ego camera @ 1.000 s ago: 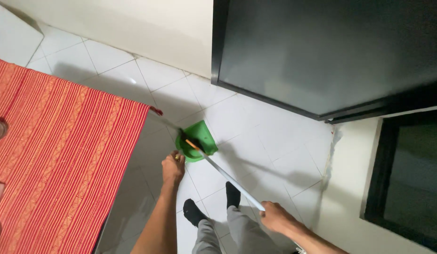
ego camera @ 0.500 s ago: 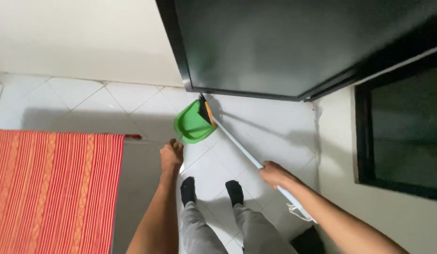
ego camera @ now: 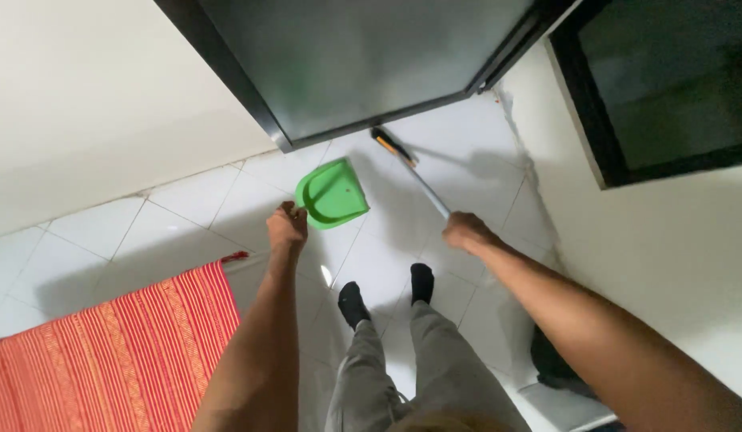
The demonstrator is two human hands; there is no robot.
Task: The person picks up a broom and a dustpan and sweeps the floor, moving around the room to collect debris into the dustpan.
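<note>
Green dustpan [ego camera: 333, 194] tilted, broom [ego camera: 408, 164] nr door

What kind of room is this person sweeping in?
Probably a room in a home: white tiled floor, plain wall, a dark cabinet and a red striped cloth. The hands hold a green dustpan and broom.

The left hand [ego camera: 287, 228] gripped the green dustpan [ego camera: 333, 194] on the white tiled floor [ego camera: 187, 212] (pan tilted), while the right hand [ego camera: 465, 232] held the broom [ego camera: 411, 170].
</note>
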